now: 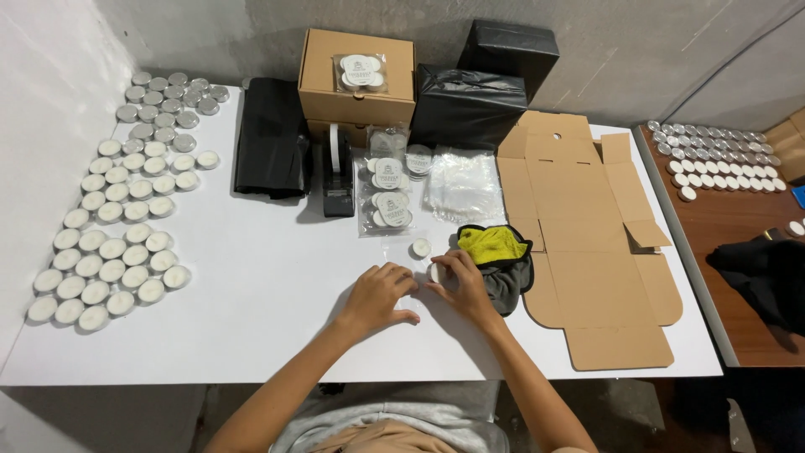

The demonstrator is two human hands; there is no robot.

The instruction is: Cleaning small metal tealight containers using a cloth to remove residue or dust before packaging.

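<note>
Both hands meet at the table's centre: the left hand (379,295) presses a clear plastic bag (402,249) flat, the right hand (463,283) pinches a tealight (437,273); another tealight (420,247) sits at twelve o'clock, a yellow cloth (493,243) at two

Flat cardboard blank (587,243), tape dispenser (338,180)

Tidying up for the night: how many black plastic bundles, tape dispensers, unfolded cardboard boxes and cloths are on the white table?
Black plastic bundles: 3
Tape dispenser: 1
Unfolded cardboard box: 1
Cloth, yellow and grey: 1
Total: 6
</note>
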